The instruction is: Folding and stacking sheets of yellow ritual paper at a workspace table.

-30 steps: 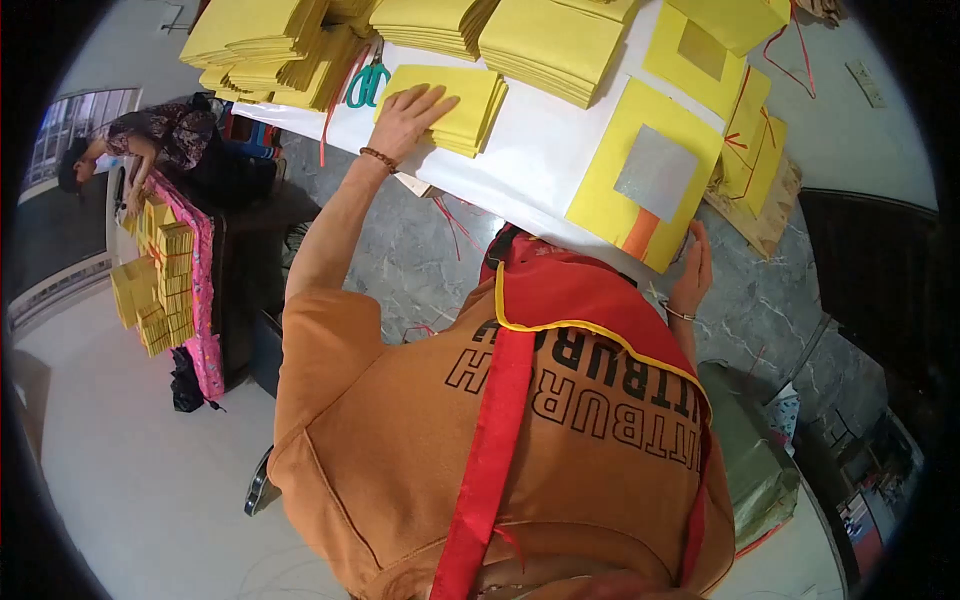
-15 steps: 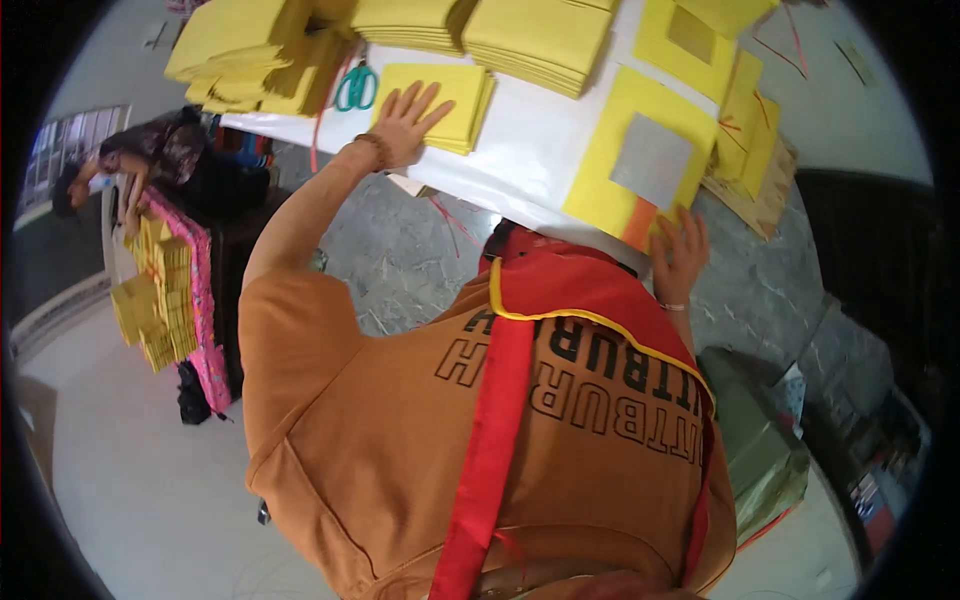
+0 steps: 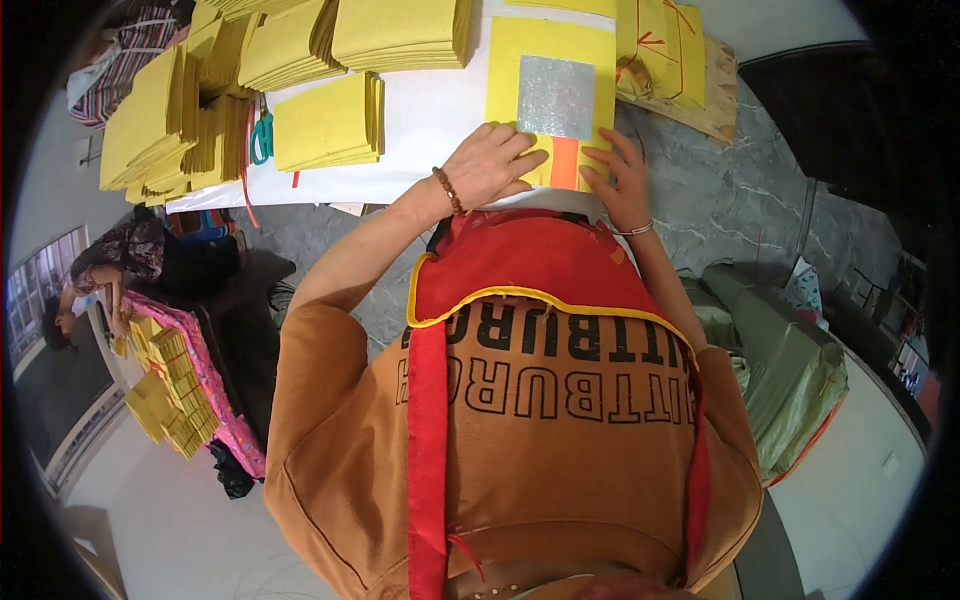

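A yellow paper sheet (image 3: 505, 80) with a silver-grey square (image 3: 556, 96) and an orange strip (image 3: 565, 163) below it lies at the table's near edge. On its lower left part rests my left hand (image 3: 490, 168), fingers apart and pointing toward the strip. My right hand (image 3: 622, 182) is at the sheet's lower right edge, its fingers spread and the tips touching the paper. The undersides of both hands are hidden. To the left lies a small stack of folded yellow paper (image 3: 325, 125), with green-handled scissors (image 3: 262, 139) beside it.
Tall yellow paper stacks (image 3: 150, 120) crowd the white table's (image 3: 420, 110) left and back. Red-tied yellow bundles (image 3: 660, 45) sit on a wooden board at right. Another person (image 3: 120, 250) leans over a pink-covered table (image 3: 205, 365). A green wrapped bundle (image 3: 770, 370) stands right.
My left hand has left the small yellow stack and moved right onto the sheet with the silver square. My right hand has shifted higher along that sheet's edge. The view has turned.
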A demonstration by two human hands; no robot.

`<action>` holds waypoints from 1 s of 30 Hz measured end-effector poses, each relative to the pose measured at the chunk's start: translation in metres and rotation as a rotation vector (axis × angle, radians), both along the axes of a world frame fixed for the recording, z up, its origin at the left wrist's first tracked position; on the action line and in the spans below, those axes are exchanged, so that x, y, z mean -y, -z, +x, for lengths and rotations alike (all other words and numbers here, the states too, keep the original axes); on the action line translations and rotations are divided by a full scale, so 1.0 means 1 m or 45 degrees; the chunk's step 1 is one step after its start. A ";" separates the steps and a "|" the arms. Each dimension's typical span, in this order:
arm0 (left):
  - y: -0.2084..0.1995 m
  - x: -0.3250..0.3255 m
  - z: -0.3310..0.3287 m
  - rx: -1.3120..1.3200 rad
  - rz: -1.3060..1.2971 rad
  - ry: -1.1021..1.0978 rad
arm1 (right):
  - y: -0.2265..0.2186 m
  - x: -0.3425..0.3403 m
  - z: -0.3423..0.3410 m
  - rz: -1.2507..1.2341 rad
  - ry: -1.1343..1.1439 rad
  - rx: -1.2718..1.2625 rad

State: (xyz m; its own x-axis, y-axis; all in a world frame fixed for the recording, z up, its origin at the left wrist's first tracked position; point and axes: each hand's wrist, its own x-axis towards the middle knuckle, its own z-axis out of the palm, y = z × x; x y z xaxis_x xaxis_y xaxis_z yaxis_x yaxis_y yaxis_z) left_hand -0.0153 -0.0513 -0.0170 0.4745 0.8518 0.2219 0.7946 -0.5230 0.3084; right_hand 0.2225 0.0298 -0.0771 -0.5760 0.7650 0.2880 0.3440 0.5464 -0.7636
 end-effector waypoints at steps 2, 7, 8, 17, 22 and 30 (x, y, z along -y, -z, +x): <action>0.003 -0.003 -0.001 0.091 -0.004 0.068 | 0.003 0.001 0.001 -0.187 0.020 -0.119; 0.007 -0.011 -0.007 0.447 -0.266 0.031 | 0.007 0.000 0.003 -0.553 0.013 -0.374; 0.006 -0.014 -0.008 0.526 -0.334 -0.015 | 0.005 0.000 0.003 -0.580 0.005 -0.400; 0.004 -0.027 -0.012 0.713 -0.762 -0.192 | 0.001 0.001 0.001 -0.589 -0.013 -0.333; 0.005 -0.032 -0.013 0.728 -0.886 -0.216 | 0.006 -0.003 0.005 -0.532 -0.062 -0.365; 0.007 -0.034 -0.015 0.850 -1.092 -0.288 | -0.013 -0.014 0.009 0.086 -0.154 0.158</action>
State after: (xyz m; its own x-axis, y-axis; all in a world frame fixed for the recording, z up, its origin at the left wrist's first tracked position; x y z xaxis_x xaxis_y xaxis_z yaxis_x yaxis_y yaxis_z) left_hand -0.0305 -0.0173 -0.0235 0.2934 0.8974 -0.3296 0.3840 0.2051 0.9002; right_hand 0.2318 0.0433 -0.0642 -0.6970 0.6691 0.2577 0.3616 0.6384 -0.6795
